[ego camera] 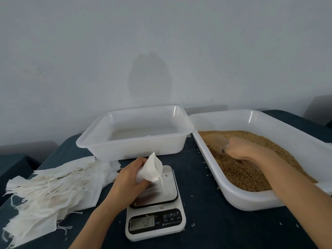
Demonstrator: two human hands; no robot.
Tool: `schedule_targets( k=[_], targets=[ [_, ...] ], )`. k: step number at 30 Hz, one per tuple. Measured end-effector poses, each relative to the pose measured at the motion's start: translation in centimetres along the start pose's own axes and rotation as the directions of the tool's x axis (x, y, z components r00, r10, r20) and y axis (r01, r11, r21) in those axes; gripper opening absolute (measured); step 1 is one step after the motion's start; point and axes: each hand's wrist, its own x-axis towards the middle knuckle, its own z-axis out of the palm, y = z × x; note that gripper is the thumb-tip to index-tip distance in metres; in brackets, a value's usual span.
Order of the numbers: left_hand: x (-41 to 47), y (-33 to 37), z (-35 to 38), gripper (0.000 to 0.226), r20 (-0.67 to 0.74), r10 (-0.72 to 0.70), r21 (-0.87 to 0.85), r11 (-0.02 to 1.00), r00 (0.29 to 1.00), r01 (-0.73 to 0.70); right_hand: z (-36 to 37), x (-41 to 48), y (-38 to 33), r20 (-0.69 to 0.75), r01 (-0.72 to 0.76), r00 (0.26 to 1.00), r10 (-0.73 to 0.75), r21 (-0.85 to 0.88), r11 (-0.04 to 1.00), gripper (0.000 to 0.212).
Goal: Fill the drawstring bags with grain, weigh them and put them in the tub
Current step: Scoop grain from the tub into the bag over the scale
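My left hand (128,174) grips a white drawstring bag (151,169) just above the scale (155,203), its mouth held open toward the right and its strings hanging onto the steel platform. My right hand (246,150) holds a clear scoop (220,141) dug into the brown grain (239,169) inside the right-hand white tub (251,200). A second white tub (133,144) stands behind the scale with nothing visible inside it.
A heap of flat white drawstring bags (52,189) lies on the dark tablecloth at the left. A few loose grains are scattered round the scale. A pale wall rises right behind the tubs.
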Motion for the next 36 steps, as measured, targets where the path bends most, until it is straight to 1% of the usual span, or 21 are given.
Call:
schedule_targets(
  k=[1,2,3,4,6,8,10,12,14,17,19,21,23,26,30,33,36],
  targets=[
    [0.0,0.0,0.0,0.034,-0.007,-0.013,-0.027,1.000,1.000,0.013,-0.2,0.1,0.2,-0.007,0.007,1.000,-0.007,-0.008,1.000,0.016],
    [0.0,0.1,0.0,0.033,-0.017,-0.028,-0.059,0.998,0.999,0.027,-0.5,0.2,0.4,-0.016,0.007,1.000,-0.007,0.002,1.000,0.014],
    [0.0,0.2,-0.1,0.034,-0.030,-0.041,-0.092,0.995,0.999,0.038,-0.6,0.2,0.6,-0.022,0.002,1.000,-0.001,0.024,1.000,0.017],
    [0.0,0.3,-0.1,0.035,-0.043,-0.053,-0.120,0.992,0.998,0.048,-0.7,0.3,0.8,-0.029,-0.017,0.999,0.018,0.065,0.998,0.028],
    [0.1,0.6,-0.2,0.033,-0.063,-0.076,-0.176,0.982,0.995,0.064,-0.7,0.6,1.2,-0.043,-0.050,0.997,0.060,0.203,0.978,0.041],
    [0.1,0.8,-0.2,0.025,-0.070,-0.113,-0.264,0.960,0.991,0.091,-0.5,1.0,1.5,-0.074,-0.033,0.995,0.061,0.326,0.945,0.041],
    [0.2,0.7,-0.2,0.028,-0.071,-0.143,-0.354,0.929,0.987,0.109,-0.6,1.2,1.5,-0.111,0.010,0.993,0.032,0.357,0.934,0.037],
    [0.4,0.4,-0.1,0.028,-0.059,-0.151,-0.413,0.904,0.987,0.113,-0.9,1.2,1.3,-0.161,0.071,0.987,-0.024,0.290,0.955,0.035],
    [0.4,0.2,-0.2,0.027,-0.054,-0.149,-0.446,0.888,0.987,0.110,-1.1,1.0,1.2,-0.242,0.157,0.964,-0.108,0.192,0.969,0.032],
    [0.3,0.2,-0.4,0.029,-0.059,-0.166,-0.454,0.883,0.984,0.122,-1.4,0.5,0.9,-0.389,0.322,0.882,-0.264,0.091,0.942,0.031],
    [0.2,0.5,-0.4,0.028,-0.055,-0.177,-0.432,0.892,0.983,0.136,-1.5,0.1,0.3,-0.424,0.445,0.821,-0.383,0.055,0.894,0.034],
    [0.2,0.6,-0.3,0.028,-0.048,-0.190,-0.396,0.905,0.981,0.156,-1.5,-0.3,-0.4,-0.386,0.559,0.779,-0.494,0.069,0.827,0.033],
    [0.2,0.7,-0.2,0.028,-0.046,-0.199,-0.352,0.920,0.979,0.170,-1.2,-0.9,-1.2,-0.319,0.619,0.757,-0.571,0.071,0.782,0.031],
    [0.2,0.8,-0.2,0.030,-0.045,-0.206,-0.295,0.938,0.977,0.184,-0.7,-1.7,-2.3,-0.274,0.700,0.686,-0.674,-0.005,0.714,0.040],
    [0.2,0.9,-0.4,0.030,-0.043,-0.201,-0.259,0.948,0.979,0.184,-0.3,-1.7,-3.0,-0.293,0.748,0.623,-0.725,-0.048,0.662,0.039],
    [0.1,0.9,-0.4,0.032,-0.032,-0.185,-0.257,0.951,0.982,0.170,-0.1,-1.6,-3.1,-0.275,0.752,0.605,-0.747,-0.109,0.650,0.036],
    [0.1,0.8,-0.5,0.032,-0.022,-0.170,-0.246,0.956,0.985,0.159,-0.3,-1.9,-3.3,-0.244,0.758,0.592,-0.768,-0.156,0.633,0.044]
  ],
)
